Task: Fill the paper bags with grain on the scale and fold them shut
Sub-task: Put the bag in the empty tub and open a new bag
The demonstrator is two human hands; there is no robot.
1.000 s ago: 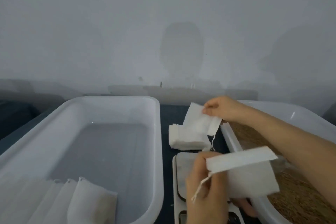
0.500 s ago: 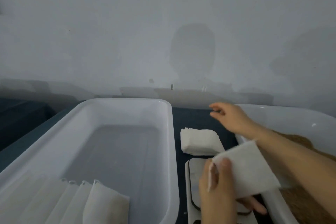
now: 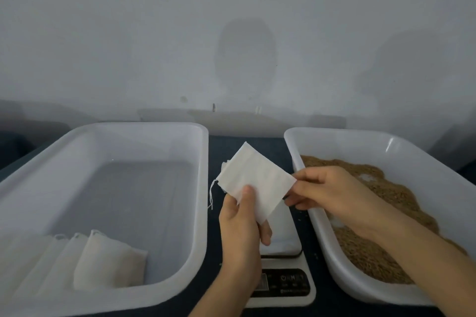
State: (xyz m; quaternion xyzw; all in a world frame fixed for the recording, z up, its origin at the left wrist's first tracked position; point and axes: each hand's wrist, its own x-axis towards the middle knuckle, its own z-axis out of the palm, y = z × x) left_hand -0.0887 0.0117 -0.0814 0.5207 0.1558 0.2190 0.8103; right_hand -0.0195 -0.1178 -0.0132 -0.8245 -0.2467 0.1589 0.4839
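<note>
An empty white paper bag (image 3: 257, 177) with a thin drawstring hangs flat in the air above the scale (image 3: 283, 239). My left hand (image 3: 242, 221) holds its lower edge, thumb on top. My right hand (image 3: 324, 190) pinches the bag's right corner. The scale's white platform and dark display panel (image 3: 286, 282) lie between two tubs. The right tub (image 3: 322, 141) holds brown grain (image 3: 381, 188). The stack of spare bags is hidden behind the held bag.
The left white tub (image 3: 128, 128) holds several filled, folded bags (image 3: 108, 262) in its near left corner. A dark tabletop (image 3: 226, 144) runs between the tubs. A grey wall stands close behind.
My right hand came back from the far stack and took the bag's right corner. My left hand turned the bag flat and raised it. The view tipped downward.
</note>
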